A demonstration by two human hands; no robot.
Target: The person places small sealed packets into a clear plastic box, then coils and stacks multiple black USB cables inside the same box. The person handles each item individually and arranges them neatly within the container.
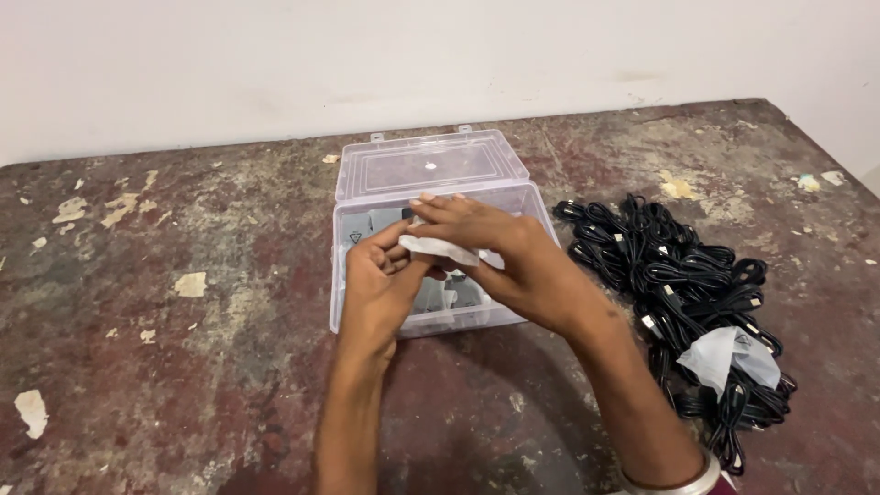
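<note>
Both your hands pinch one small clear plastic bag (440,247): left hand (378,284) from 7 o'clock, right hand (500,257) from 4 o'clock, over the open clear box (367,192). Black cables (678,275) lie heaped at 3 o'clock.

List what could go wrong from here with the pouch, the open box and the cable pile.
1. Both hands, left hand and right hand, pinch the small clear pouch above the open clear box; a hard tug might tear it.
2. The wrists hover over the box's front wall, so pressing down could tip or slide it.
3. The black cable pile looks tangled; pulling one cable could drag others and the loose plastic bag.
</note>
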